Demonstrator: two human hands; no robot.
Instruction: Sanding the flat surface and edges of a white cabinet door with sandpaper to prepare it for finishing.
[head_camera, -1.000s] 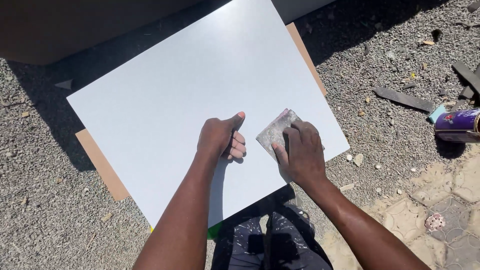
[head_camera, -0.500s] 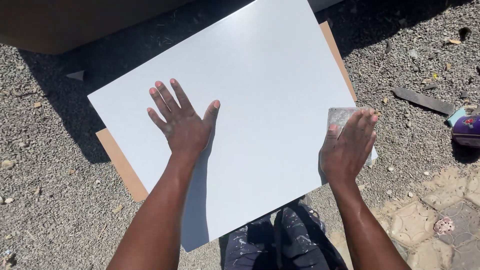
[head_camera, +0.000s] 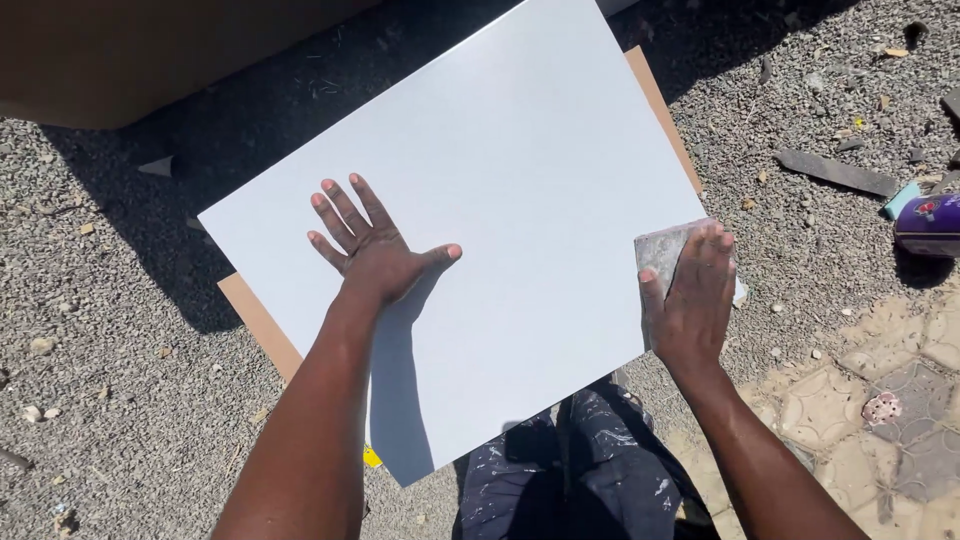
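A large white board (head_camera: 520, 170) lies flat on a brown sheet of cardboard (head_camera: 262, 322) over gravel. My left hand (head_camera: 372, 250) presses flat on the board's left part, fingers spread. My right hand (head_camera: 695, 298) covers a grey sanding pad (head_camera: 660, 250) at the board's right edge, pressing it down with the fingers laid over it.
A purple spray can (head_camera: 928, 224) lies at the far right on the gravel. A dark strip of wood (head_camera: 835, 172) sits above it. A brown box wall (head_camera: 150, 50) runs along the top left. Paint-speckled dark trousers (head_camera: 590, 470) show at the bottom; patterned paving (head_camera: 890, 400) is at lower right.
My left hand went from a fist near the board's lower middle to an open palm farther left. My right hand slid the sanding pad out to the board's right edge.
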